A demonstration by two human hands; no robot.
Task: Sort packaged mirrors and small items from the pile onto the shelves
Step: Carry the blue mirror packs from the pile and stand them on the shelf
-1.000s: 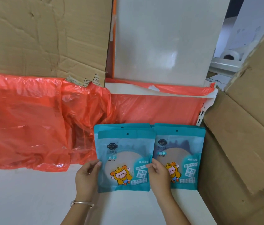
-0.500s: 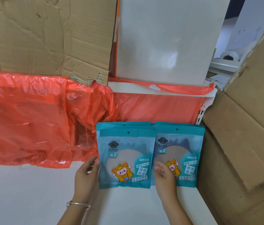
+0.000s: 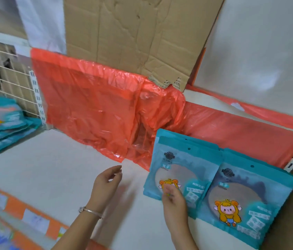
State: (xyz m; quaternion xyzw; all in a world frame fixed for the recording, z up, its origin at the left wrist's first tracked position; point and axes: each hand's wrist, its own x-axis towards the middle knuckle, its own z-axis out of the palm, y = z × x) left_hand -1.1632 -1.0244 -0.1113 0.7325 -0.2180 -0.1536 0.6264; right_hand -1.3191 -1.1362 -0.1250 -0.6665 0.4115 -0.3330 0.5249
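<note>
While left hand (image 3: 106, 184) spreads empty, loose right hand (image 3: 173, 200) overlaps the mirror packs (image 3: 187, 159).

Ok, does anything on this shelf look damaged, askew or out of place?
The cardboard sheet has a torn, ragged lower edge, and the red plastic below it hangs crumpled onto the shelf. The mirror packets stand side by side and look tidy.

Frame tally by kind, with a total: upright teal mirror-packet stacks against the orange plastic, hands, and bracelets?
Upright teal packet stacks: 2, left stack and right stack
Hands: 2, left hand and right hand
Bracelets: 1, bracelet on the left wrist
Total: 5
The flat pile far left is too blurred to count.
</note>
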